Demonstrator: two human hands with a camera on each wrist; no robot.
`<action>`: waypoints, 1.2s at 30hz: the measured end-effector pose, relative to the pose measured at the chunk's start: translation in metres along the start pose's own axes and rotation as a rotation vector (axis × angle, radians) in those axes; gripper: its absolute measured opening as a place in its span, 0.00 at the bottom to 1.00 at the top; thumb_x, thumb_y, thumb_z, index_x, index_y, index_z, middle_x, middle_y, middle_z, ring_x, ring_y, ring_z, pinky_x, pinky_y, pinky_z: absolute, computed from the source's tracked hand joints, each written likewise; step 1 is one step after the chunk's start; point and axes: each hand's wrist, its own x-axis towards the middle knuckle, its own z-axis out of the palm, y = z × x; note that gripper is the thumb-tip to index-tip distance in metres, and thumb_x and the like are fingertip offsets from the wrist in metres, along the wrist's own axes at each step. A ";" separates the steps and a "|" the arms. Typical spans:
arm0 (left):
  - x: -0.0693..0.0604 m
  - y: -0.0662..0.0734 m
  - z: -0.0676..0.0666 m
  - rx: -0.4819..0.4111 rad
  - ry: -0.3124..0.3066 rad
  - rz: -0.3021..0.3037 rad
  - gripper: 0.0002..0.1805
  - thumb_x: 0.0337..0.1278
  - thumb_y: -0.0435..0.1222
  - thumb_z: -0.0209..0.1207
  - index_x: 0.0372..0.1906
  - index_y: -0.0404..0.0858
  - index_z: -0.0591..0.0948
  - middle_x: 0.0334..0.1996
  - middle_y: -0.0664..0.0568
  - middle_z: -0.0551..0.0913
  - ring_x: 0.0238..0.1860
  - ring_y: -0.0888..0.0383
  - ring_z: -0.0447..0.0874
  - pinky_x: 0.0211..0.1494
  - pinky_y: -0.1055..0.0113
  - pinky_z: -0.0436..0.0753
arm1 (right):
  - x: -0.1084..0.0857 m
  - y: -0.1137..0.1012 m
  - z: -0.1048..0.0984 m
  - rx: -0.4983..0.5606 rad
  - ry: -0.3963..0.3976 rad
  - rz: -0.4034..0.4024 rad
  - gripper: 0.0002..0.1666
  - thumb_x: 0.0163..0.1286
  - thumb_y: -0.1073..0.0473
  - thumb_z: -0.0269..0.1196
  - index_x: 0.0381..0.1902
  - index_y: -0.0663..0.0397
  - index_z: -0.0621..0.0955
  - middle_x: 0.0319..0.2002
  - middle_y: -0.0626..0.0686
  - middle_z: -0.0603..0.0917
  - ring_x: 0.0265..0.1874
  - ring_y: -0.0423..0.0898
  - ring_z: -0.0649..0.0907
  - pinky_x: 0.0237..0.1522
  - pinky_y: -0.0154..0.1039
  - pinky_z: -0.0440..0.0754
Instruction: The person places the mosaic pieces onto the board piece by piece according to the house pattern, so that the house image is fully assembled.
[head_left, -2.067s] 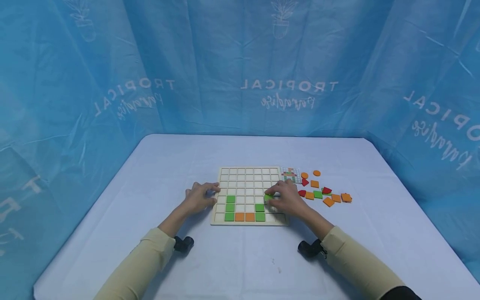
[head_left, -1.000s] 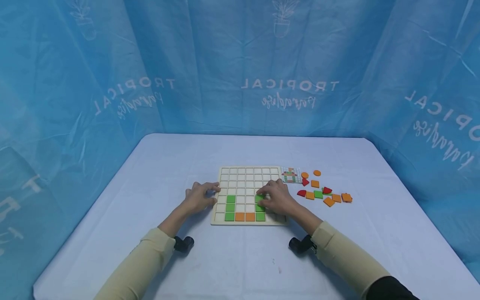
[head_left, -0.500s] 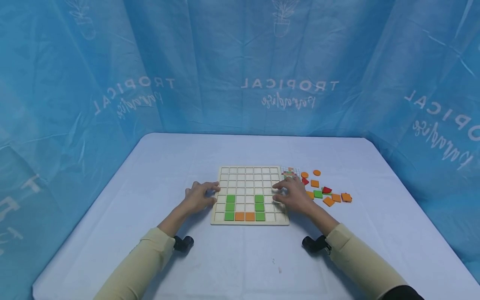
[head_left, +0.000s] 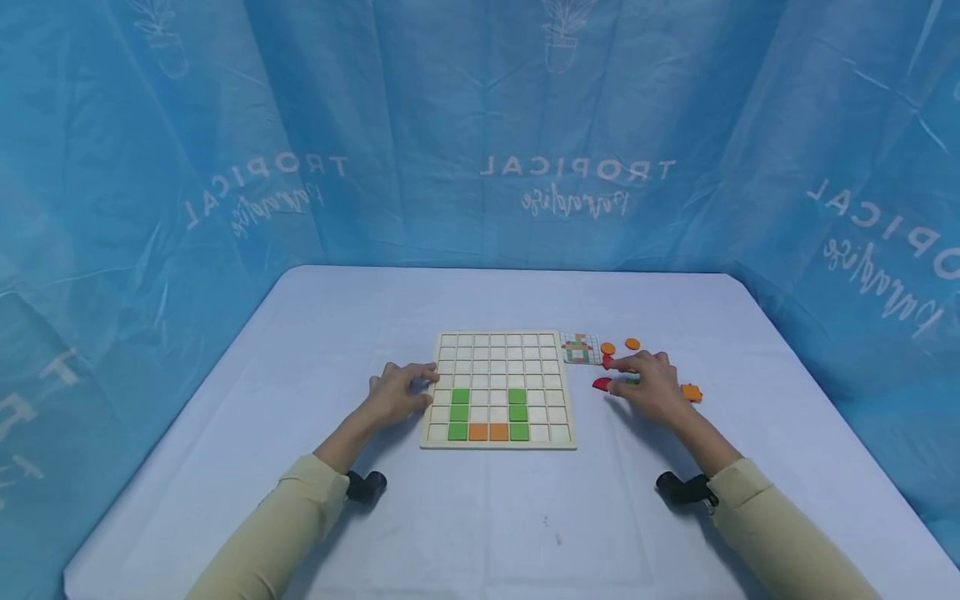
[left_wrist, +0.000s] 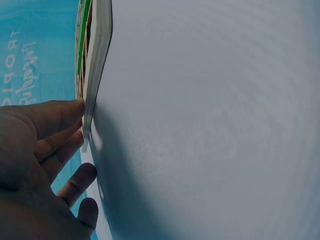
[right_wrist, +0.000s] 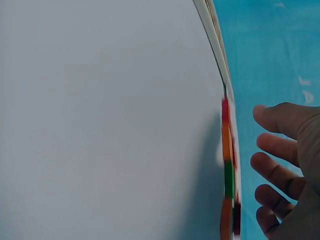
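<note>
A wooden grid board [head_left: 491, 445] lies flat on the table, with green square tiles [head_left: 517, 413] in two short columns and orange square tiles [head_left: 478, 432] between them at the bottom. The left hand [head_left: 397, 393] rests its thumb and fingertips against the board's left edge; the left wrist view shows these fingers [left_wrist: 60, 117] touching the board's side [left_wrist: 102, 45]. Over the loose pieces right of the board hovers the right hand [head_left: 654, 387], hiding several of them. In the right wrist view its fingers [right_wrist: 277, 167] are spread apart and hold nothing, beside a green piece [right_wrist: 229, 178].
A small pattern card [head_left: 580, 348] touches the board's upper right side. Near it lie a red piece [head_left: 601, 384], orange discs [head_left: 608, 348] and an orange star-like piece [head_left: 692, 392]. A white cloth [head_left: 480, 533] covers the table; blue curtains [head_left: 480, 125] surround it.
The right hand set a green tile at the top of the right green column, let go, and moved right over the loose pieces. The left hand stayed at the board's edge.
</note>
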 end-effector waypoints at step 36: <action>0.001 -0.001 0.000 0.003 -0.001 -0.010 0.20 0.53 0.34 0.65 0.53 0.40 0.82 0.64 0.54 0.73 0.49 0.53 0.66 0.51 0.51 0.57 | -0.040 0.082 -0.051 -0.085 0.018 0.097 0.20 0.62 0.62 0.65 0.50 0.68 0.81 0.44 0.67 0.74 0.47 0.65 0.63 0.40 0.57 0.60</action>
